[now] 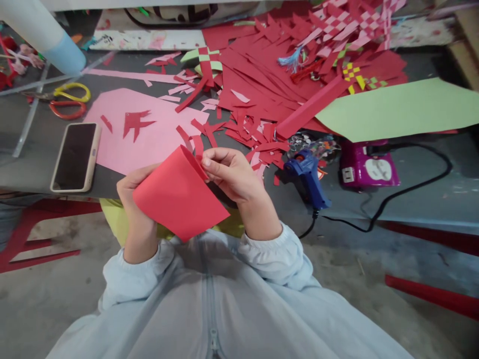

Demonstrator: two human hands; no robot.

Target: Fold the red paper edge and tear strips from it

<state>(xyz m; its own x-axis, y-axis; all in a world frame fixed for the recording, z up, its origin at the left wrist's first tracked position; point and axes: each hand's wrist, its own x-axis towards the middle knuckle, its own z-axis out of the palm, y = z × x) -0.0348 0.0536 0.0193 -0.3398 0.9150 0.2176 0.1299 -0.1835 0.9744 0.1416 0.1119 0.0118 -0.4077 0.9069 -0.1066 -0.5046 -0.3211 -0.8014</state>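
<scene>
At the grey table's [441,204] near edge, a folded red paper sheet [179,194] is held up; rightward, a purple box [359,172] bears white labels [377,169] too blurred to read. The left hand [130,185] curls around the sheet's left side; the right hand [234,174] pinches its upper edge.

Pink sheet [164,129], unpatterned. Left of it: phone [76,157], black screen, cream rim; scissors [73,101], one handle loop yellow, one red. Near side: held paper [179,197], plain red. Right of it: glue gun [311,179], blue; woven pieces [335,25], red-and-pink check; box [368,172], purple and white.
</scene>
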